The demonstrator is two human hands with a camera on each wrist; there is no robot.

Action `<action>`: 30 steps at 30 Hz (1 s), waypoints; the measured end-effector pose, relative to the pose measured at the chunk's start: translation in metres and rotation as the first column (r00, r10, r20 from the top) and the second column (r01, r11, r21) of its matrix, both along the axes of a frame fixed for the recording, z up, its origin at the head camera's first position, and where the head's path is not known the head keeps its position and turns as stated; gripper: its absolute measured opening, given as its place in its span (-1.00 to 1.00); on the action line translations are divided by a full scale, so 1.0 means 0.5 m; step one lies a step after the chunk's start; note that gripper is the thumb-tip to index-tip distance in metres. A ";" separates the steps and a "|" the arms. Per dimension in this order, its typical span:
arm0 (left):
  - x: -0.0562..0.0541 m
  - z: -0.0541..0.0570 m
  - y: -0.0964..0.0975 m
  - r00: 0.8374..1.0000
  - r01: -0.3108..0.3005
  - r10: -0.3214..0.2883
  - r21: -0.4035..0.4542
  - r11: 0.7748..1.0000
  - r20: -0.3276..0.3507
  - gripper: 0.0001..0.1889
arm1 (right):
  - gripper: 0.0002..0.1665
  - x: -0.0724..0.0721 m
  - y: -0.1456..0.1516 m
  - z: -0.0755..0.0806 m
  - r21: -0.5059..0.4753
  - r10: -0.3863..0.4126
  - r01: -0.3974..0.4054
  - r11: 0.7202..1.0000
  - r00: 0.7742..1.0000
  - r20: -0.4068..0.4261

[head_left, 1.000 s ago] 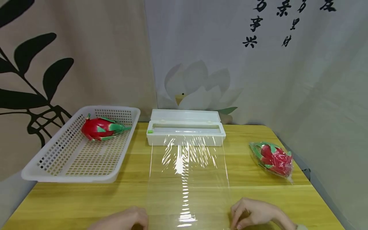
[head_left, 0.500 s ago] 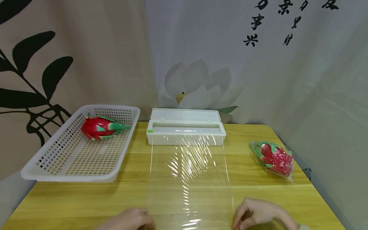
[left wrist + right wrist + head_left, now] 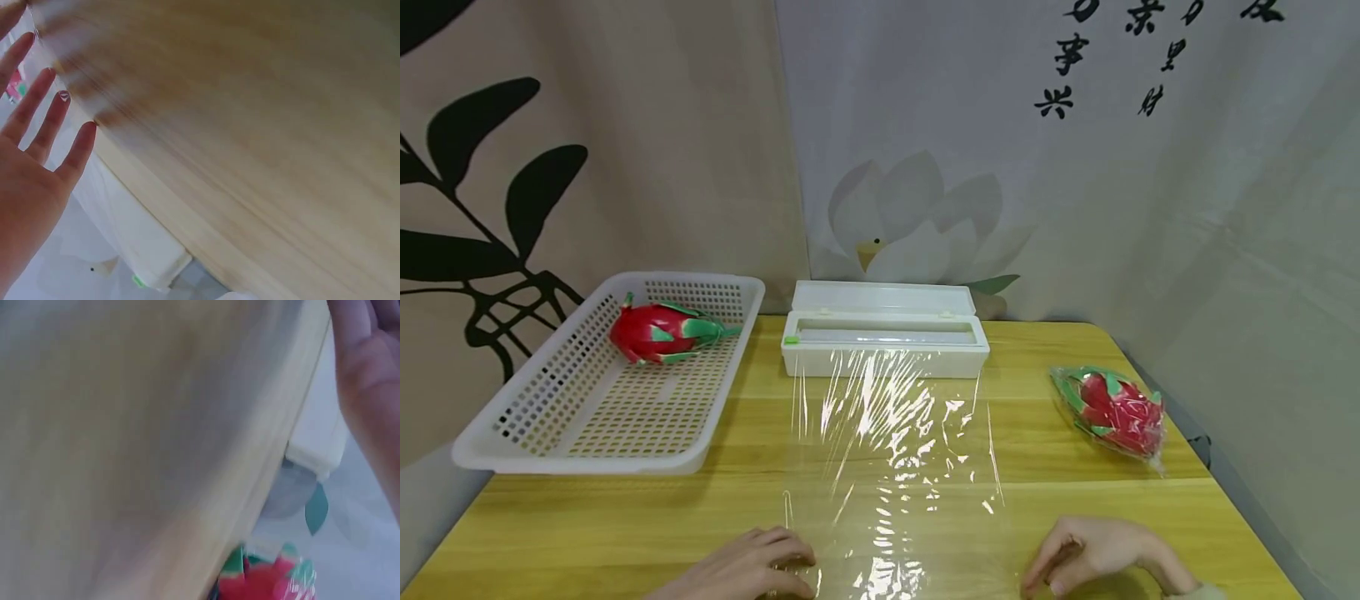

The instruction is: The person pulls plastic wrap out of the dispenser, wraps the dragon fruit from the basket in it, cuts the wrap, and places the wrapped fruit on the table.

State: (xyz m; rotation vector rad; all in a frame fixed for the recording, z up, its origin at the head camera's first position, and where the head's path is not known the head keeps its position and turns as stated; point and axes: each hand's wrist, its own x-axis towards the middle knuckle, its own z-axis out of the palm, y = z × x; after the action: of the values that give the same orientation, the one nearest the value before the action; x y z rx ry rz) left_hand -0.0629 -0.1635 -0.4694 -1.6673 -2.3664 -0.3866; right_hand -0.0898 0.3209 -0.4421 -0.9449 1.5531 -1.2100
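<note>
A sheet of clear plastic wrap (image 3: 880, 467) runs from its white dispenser box (image 3: 883, 362) toward me over the wooden table, wrinkled and full of glare. My left hand (image 3: 745, 567) is at the sheet's near left side, palm down. The left wrist view shows that hand's fingers (image 3: 78, 150) straight and spread, their tips at the wrap. My right hand (image 3: 1097, 554) is bent down beside the wrap's near right edge, thumb and fingers pointing at the table. Its fingertips meet the bottom of the head view, and I cannot tell whether they pinch the film.
On the left, a white plastic basket (image 3: 587, 450) holds a red dragon fruit (image 3: 658, 333) with green tips. Another dragon fruit (image 3: 1120, 412), wrapped in film, lies at the right of the table (image 3: 625, 521). The dispenser's lid (image 3: 883, 296) stands raised, close to the backdrop cloth.
My left hand has moved right and its fingers have spread from a curled hold at the film's edge. My right hand has shifted slightly right. The wrap has gone from taut to more crumpled.
</note>
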 end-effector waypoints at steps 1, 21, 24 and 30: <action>0.000 0.000 0.000 1.000 0.000 0.000 0.002 1.000 0.002 -0.78 | -0.66 -0.001 0.004 0.003 0.001 -0.012 0.012 1.000 1.000 0.003; -0.005 0.002 -0.002 0.993 0.060 -0.055 0.043 0.997 -0.105 -0.81 | -0.13 0.048 -0.086 0.000 0.281 0.087 0.400 0.872 0.438 -0.895; -0.005 0.007 -0.004 0.995 0.058 -0.055 0.031 0.998 -0.088 -0.80 | -0.12 0.049 -0.083 0.000 0.274 0.060 0.400 0.874 0.471 -0.880; -0.005 0.023 -0.012 0.998 0.029 -0.027 0.036 0.999 -0.053 -0.79 | -0.11 0.048 -0.082 -0.001 0.255 0.046 0.398 0.881 0.465 -0.884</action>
State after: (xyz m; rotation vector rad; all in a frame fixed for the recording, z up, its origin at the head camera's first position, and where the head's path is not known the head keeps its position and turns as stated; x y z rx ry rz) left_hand -0.0654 -0.1693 -0.4578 -1.6755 -2.2868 -0.3848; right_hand -0.0657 0.2800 -0.4423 -1.1823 2.6821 -0.3655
